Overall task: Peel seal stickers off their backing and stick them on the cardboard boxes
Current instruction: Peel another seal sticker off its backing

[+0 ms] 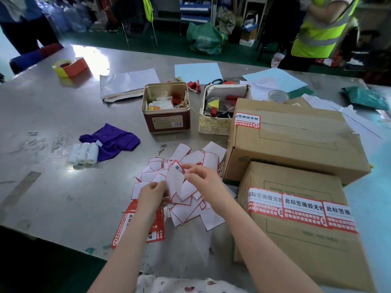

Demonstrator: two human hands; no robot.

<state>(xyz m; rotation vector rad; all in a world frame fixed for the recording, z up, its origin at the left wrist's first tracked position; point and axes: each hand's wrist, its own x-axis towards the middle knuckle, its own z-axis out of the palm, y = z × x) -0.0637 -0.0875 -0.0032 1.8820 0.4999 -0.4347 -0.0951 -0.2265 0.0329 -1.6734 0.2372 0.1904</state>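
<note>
My left hand [152,195] pinches the lower edge of a white backing sheet [175,181]. My right hand [202,176] pinches the top corner of the seal sticker [177,166] on that sheet, and the corner is lifted off the backing. Below both hands lies a heap of empty red-edged backing papers [186,208]. A stack of unused red and white seal stickers [155,229] lies under my left forearm. The near cardboard box [300,246] on the right carries three stickers in a row. The far cardboard box [296,140] behind it bears one sticker at its corner.
On the steel table [63,187] stand an open tin [166,107] and a small open carton [222,108] of odds and ends. A purple cloth [112,140] and white paper rolls [84,153] lie left. Loose paper sheets lie at the back. People stand beyond the table.
</note>
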